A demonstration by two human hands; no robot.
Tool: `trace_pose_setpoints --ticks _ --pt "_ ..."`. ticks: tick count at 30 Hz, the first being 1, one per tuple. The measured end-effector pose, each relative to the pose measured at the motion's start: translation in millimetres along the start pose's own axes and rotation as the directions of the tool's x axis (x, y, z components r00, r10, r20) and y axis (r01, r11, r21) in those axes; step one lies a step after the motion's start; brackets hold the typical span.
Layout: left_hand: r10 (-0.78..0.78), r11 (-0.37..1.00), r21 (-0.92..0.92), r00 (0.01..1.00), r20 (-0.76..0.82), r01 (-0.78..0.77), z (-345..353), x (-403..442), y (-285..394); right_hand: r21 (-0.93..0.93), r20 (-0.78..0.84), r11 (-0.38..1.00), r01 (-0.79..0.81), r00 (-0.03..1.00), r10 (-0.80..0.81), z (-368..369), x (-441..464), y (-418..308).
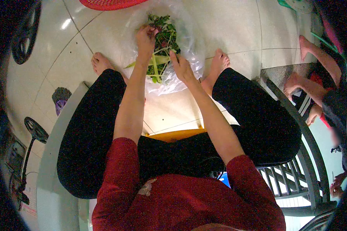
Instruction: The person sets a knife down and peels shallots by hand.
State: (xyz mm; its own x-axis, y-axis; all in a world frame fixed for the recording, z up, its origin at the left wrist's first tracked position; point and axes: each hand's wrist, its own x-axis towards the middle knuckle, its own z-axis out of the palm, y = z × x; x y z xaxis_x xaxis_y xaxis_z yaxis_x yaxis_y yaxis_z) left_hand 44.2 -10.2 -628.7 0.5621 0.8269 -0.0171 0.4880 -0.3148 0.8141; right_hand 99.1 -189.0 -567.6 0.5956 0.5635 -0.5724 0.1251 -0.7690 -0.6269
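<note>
Leafy greens (166,34) lie heaped in a spread clear plastic bag (192,44) on the floor between my feet. Pale yellow-green stalks and leaves (160,60) show in the lower part of the heap. My left hand (145,37) is at the heap's upper left side, its fingers curled in against the leaves; what they grip is hidden. At the lower right of the heap, my right hand (182,67) has its fingers drawn together close to the stems and the bag, and I cannot make out what is between them.
A red basket (113,3) stands just beyond the bag. Another person's bare legs (306,86) are at the right, near a dark slatted chair (310,169). A dark wheel (27,34) and a grey-and-purple object (61,101) are at the left on the tiled floor.
</note>
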Motion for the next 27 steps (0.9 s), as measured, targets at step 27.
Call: trace_pose_setpoints --ticks 27 --pt "0.046 0.999 -0.011 0.999 -0.022 -0.046 1 -11 -10 -0.204 0.096 0.967 -0.154 0.980 0.176 8 14 -20"
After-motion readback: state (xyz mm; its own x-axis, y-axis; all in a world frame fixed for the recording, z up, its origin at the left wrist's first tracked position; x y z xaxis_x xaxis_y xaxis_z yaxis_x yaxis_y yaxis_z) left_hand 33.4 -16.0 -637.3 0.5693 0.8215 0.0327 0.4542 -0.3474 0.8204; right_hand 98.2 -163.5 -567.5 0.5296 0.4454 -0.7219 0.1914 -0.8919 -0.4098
